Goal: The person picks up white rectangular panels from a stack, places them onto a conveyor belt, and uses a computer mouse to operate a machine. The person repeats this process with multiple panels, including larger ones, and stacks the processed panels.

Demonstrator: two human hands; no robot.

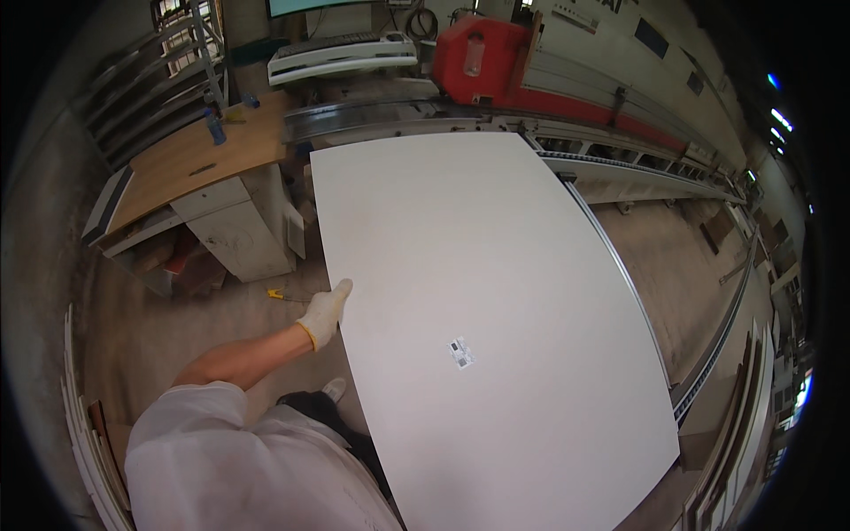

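A large white panel fills the middle of the head view, its far edge close to the machine. Its left edge is in the grip of my left hand, which wears a white work glove with a yellow cuff trim. The thumb lies on top of the panel; the other fingers are mostly hidden at and below the edge. A small printed label is stuck on the panel's upper face. My right hand is out of sight.
A wooden-topped desk with a blue bottle stands at far left. Behind the panel runs a long machine with a red housing. Metal rails lie along the panel's right side. Upright boards lean at lower right.
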